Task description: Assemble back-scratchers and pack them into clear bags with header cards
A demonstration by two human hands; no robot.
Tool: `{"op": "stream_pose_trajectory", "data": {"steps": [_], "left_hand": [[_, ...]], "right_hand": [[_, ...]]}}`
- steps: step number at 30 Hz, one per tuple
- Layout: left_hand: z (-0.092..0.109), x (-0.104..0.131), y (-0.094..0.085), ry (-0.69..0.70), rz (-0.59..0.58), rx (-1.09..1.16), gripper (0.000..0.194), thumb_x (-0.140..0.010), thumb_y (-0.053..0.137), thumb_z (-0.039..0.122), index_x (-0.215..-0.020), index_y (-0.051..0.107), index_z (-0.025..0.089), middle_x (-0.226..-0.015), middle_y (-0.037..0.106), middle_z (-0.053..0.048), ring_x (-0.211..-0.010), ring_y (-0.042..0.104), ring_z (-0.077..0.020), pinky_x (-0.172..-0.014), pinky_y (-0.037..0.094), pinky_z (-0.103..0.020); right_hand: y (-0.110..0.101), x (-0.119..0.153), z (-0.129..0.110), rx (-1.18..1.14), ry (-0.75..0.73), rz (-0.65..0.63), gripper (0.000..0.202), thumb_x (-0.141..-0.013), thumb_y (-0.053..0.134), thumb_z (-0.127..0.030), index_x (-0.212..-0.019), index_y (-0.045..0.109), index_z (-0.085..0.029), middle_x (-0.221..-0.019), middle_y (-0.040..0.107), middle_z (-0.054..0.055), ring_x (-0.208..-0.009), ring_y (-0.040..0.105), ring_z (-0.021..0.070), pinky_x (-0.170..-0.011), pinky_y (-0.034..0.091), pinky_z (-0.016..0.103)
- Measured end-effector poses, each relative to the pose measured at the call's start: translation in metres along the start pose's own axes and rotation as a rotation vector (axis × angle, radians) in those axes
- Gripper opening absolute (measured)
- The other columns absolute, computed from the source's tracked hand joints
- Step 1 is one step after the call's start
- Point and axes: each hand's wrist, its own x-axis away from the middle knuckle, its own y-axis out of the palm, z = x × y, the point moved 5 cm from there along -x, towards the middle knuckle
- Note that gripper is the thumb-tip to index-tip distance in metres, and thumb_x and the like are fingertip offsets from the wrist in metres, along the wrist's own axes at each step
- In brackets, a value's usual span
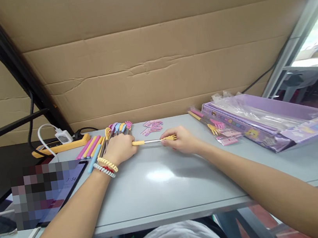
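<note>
A thin stick with a yellow handle, a metal shaft and a small yellow hand-shaped end lies level between my two hands. My left hand, with braided bracelets at the wrist, is closed on the yellow handle. The fingers of my right hand pinch the stick beside its hand-shaped end. Just behind my left hand are several sticks with colourful hand-shaped ends. To its left lie pink, yellow and blue tubes. Small pink cards rest at the back of the grey table.
At the right stands an open purple box with clear plastic sleeves. Bagged sticks with pink cards lie beside it. A yellow power strip, white cables and a tablet are at the left. A cardboard wall rises behind.
</note>
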Motion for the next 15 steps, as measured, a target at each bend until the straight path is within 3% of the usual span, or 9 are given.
{"op": "stream_pose_trajectory", "data": {"steps": [4, 11, 15], "left_hand": [[0.001, 0.003, -0.001, 0.013, -0.008, -0.023, 0.036, -0.078, 0.039, 0.035, -0.078, 0.072, 0.020, -0.074, 0.069, -0.013, -0.076, 0.065, -0.0308, -0.064, 0.047, -0.038], [0.005, 0.007, -0.003, 0.016, -0.066, -0.044, 0.037, -0.078, 0.037, 0.033, -0.078, 0.071, 0.019, -0.076, 0.069, -0.014, -0.074, 0.065, -0.0301, -0.062, 0.046, -0.037], [0.006, 0.009, -0.003, 0.018, -0.089, -0.002, 0.035, -0.078, 0.038, 0.032, -0.076, 0.070, 0.019, -0.079, 0.069, -0.014, -0.074, 0.065, -0.0286, -0.062, 0.045, -0.035]], "right_hand": [[0.001, 0.000, -0.001, 0.051, -0.080, 0.042, 0.021, -0.076, 0.057, -0.031, -0.077, 0.070, -0.014, -0.066, 0.064, 0.003, -0.057, 0.051, 0.0119, -0.056, 0.038, 0.025], [-0.003, 0.003, -0.007, 0.154, -0.174, 0.122, 0.016, -0.078, 0.057, -0.026, -0.075, 0.071, -0.017, -0.064, 0.064, 0.001, -0.055, 0.047, 0.0110, -0.056, 0.036, 0.025], [-0.006, 0.007, -0.017, 0.242, -0.309, 0.186, 0.018, -0.079, 0.054, -0.023, -0.074, 0.071, -0.019, -0.058, 0.060, 0.001, -0.051, 0.043, 0.0103, -0.054, 0.034, 0.024]]}}
